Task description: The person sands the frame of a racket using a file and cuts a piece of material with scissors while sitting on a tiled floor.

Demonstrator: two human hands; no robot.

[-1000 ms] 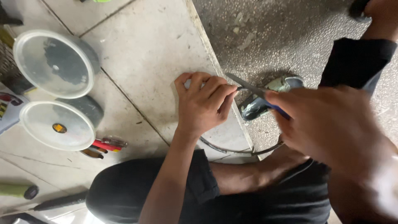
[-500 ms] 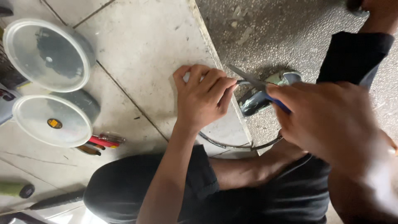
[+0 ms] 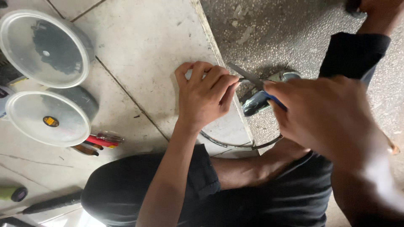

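Two round, clear plastic tubs with lids sit at the left of the tiled floor. The upper tub [image 3: 44, 48] holds dark pieces that show as a blurred mass through its lid. The lower tub [image 3: 47, 118] shows one small yellow piece through its lid; the rest of its contents cannot be made out.

My left hand [image 3: 206, 94] rests at the edge of the pale stone tile [image 3: 143, 46], fingers curled and pressed together on a small light-coloured part that is almost fully covered. My right hand [image 3: 324, 113] is closed around the blue handle of a flat grey metal file [image 3: 246, 77]. The file's blade is narrow and dull and runs at a slant from my right hand to my left fingertips, just above the tile edge.

A thin curved metal wire [image 3: 235, 145] lies under my left wrist. Red-handled tools [image 3: 101, 140] lie beside the lower tub. The file's handle is mostly hidden by my right hand.
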